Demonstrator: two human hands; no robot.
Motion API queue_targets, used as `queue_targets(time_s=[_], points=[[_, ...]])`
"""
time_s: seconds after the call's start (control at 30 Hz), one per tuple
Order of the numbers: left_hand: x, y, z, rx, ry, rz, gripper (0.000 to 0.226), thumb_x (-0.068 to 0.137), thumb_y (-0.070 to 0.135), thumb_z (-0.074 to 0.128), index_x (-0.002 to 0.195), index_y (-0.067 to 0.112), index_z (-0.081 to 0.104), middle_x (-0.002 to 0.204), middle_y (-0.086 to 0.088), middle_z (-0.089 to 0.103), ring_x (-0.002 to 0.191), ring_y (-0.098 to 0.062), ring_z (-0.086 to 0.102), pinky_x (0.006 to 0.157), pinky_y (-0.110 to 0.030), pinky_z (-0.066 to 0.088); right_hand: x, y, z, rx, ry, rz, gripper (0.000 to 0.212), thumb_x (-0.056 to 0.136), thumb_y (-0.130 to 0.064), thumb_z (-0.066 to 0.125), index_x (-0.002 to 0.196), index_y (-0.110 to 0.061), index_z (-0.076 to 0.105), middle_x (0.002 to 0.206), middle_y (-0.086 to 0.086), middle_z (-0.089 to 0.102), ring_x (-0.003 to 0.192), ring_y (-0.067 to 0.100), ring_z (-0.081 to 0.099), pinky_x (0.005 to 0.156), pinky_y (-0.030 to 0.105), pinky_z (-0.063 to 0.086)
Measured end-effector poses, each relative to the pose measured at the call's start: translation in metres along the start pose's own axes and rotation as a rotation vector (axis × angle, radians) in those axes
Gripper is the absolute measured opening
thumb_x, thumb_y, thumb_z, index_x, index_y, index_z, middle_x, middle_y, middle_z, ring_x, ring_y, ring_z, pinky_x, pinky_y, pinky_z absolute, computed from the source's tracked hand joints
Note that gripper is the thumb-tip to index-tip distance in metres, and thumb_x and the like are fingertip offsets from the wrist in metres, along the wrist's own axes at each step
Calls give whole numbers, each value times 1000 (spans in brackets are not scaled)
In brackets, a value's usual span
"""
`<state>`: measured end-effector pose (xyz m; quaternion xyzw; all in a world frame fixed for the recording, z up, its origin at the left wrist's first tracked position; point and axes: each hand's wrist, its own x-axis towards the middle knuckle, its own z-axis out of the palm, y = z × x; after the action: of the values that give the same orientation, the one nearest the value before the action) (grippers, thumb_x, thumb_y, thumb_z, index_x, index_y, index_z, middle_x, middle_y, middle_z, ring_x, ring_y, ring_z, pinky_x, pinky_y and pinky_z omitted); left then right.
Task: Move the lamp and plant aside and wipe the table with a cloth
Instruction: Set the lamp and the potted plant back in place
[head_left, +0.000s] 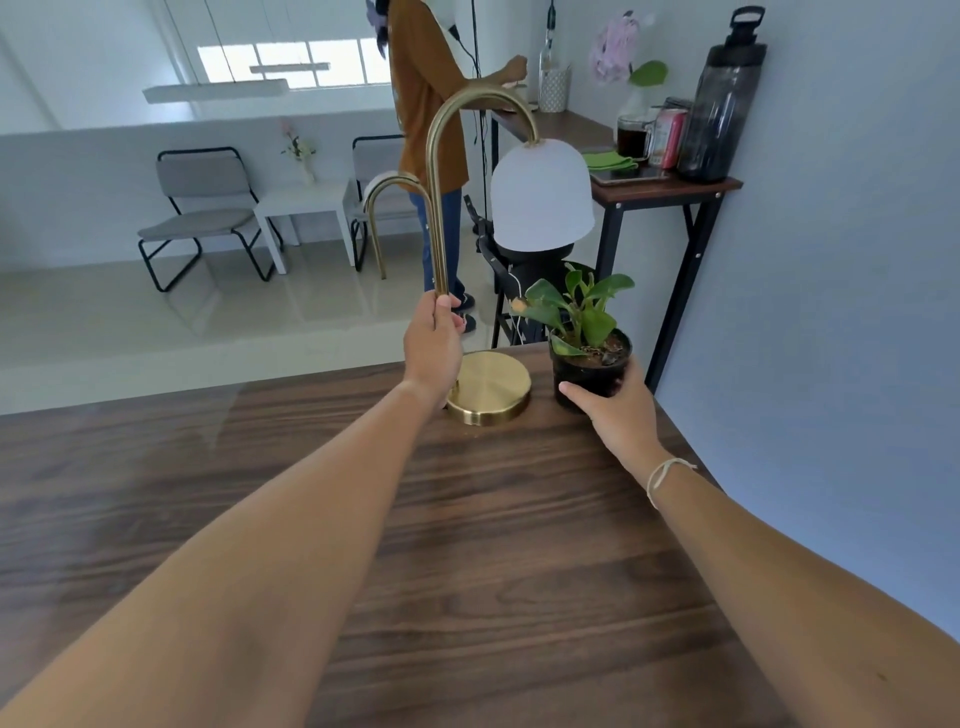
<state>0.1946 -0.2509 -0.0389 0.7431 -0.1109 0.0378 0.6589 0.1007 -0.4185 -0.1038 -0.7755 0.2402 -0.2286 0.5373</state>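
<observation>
1. Left hand: grip wrapped round the lamp stem, low down, just above the round brass base. Fingers curled closed on the stem.
2. Lamp: base sits flat on the tabletop at its far edge, just left of the plant. Long axis is the stem, upright, leaning a bit toward the left in this wide view. Top hooks over to the right, so the white shade hangs above and behind the plant, opening facing down.
3. Plant: small black pot, upright, leaves pointing up, at the far right corner of the tabletop. Pot close to the lamp base but a narrow gap shows between them.
4. Right hand: grip cupped on the near side of the pot, thumb across the front, fingers round the right side. Looks like it's holding the pot; can't tell if pot is lifted or resting.
5. Progress, my read: early. Both things in hand at the far edge, so the move-aside step is either starting or finishing; can't say which from this. No cloth near the lamp or anywhere on the tabletop. A folded green cloth lies on the side table behind the lamp shade, maybe the one to use. Wiping not started as far as shown.
</observation>
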Motion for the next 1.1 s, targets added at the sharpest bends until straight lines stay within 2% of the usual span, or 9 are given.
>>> queue_targets(time_s=[0.07, 0.17, 0.23, 0.4, 0.5, 0.67, 0.8, 1.0, 1.1], points=[[-5, -1, -5, -19, 20, 3, 23, 99, 23, 27, 92, 18, 48, 71, 5, 46, 73, -10, 47, 57, -6, 40, -7, -1, 0, 12, -10, 1, 80, 68, -33, 80, 135, -20, 38, 136, 2, 52, 125, 21, 48, 103, 33, 39], [-13, -1, -19, -24, 49, -5, 24, 99, 26, 27, 92, 20, 49, 74, 5, 47, 86, -14, 51, 72, -19, 40, -23, -5, -1, 36, -31, -10, 75, 70, -29, 79, 132, -19, 40, 134, 1, 53, 124, 20, 49, 99, 28, 37], [-20, -1, -33, -18, 70, -14, 24, 98, 27, 27, 93, 20, 50, 76, 5, 47, 89, -15, 51, 76, -23, 40, -35, -8, 1, 60, -48, -14, 76, 69, -29, 80, 133, -20, 39, 134, 1, 53, 124, 20, 49, 100, 29, 38], [-44, -1, -80, 10, 127, -24, 25, 98, 28, 29, 87, 23, 51, 76, 4, 48, 88, -17, 52, 71, -20, 42, -73, -17, 11, 81, -128, -22, 77, 69, -29, 80, 133, -22, 38, 132, 0, 55, 122, 19, 50, 96, 27, 39], [-60, 0, -102, 26, 154, -27, 24, 98, 27, 30, 89, 22, 51, 76, 5, 49, 92, -17, 53, 77, -25, 43, -92, -21, 16, 91, -160, -44, 75, 69, -28, 80, 132, -22, 39, 131, -1, 55, 121, 18, 50, 94, 25, 39], [-92, 2, -135, 51, 212, -53, 25, 98, 27, 28, 95, 18, 51, 77, 6, 50, 89, -15, 54, 68, -21, 40, -123, -30, 22, 82, -208, -62, 68, 70, -26, 80, 125, -27, 41, 120, -5, 57, 118, 18, 52, 91, 25, 39], [-108, 0, -148, 42, 235, -51, 26, 97, 27, 28, 93, 18, 52, 77, 5, 50, 94, -18, 57, 86, -33, 41, -137, -29, 23, 69, -215, -56, 78, 68, -28, 81, 133, -24, 38, 131, 0, 55, 122, 19, 50, 95, 27, 39], [-119, -3, -154, 36, 211, -52, 26, 97, 30, 29, 86, 26, 52, 80, 6, 51, 95, -17, 56, 88, -32, 42, -151, -22, 24, 30, -207, -34, 79, 70, -29, 79, 136, -21, 36, 134, 2, 54, 124, 21, 49, 94, 27, 39], [-122, -1, -154, 40, 193, -68, 27, 97, 31, 27, 98, 22, 53, 85, 6, 53, 99, -17, 55, 95, -36, 43, -151, -20, 25, 11, -205, -30, 79, 71, -31, 78, 137, -21, 35, 135, 2, 53, 125, 22, 49, 96, 29, 39]])
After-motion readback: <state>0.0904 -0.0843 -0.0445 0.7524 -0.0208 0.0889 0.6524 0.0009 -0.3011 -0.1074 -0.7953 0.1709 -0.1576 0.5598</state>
